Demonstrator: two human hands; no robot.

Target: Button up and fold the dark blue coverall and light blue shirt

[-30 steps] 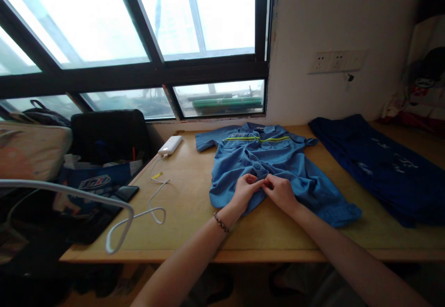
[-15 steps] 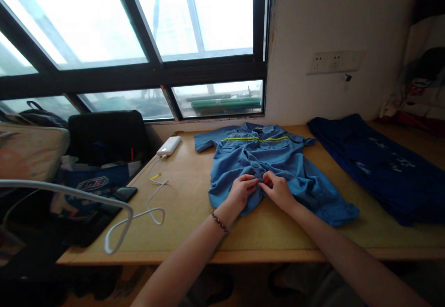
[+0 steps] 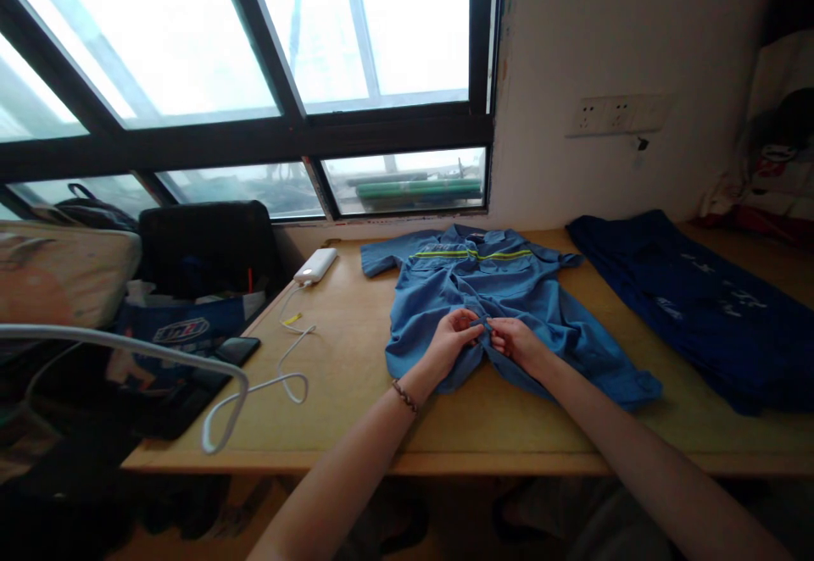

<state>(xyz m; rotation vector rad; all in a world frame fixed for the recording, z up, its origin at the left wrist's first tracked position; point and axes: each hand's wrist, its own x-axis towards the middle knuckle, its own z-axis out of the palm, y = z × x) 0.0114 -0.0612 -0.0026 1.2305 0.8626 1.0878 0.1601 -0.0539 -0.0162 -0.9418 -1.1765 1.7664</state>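
Observation:
A blue short-sleeved shirt with a yellow stripe across the chest lies front up on the wooden table, its collar toward the wall. At the lower part of its front opening, my left hand pinches the cloth between thumb and fingers. Close beside it on the right, my right hand is closed on the same front edge, fingertips nearly touching the left ones. Any button under the fingertips is too small to make out. The lower hem is bunched and creased around both hands.
Dark blue folded clothing lies on the table at right. A white power bank with a white cable is on the left. Beyond the left edge are a black phone and bags. A window stands behind.
Both hands stay at the shirt front while their fingers shift. My right hand has turned slightly, with its fingers curled more beneath. The view has shifted a little.

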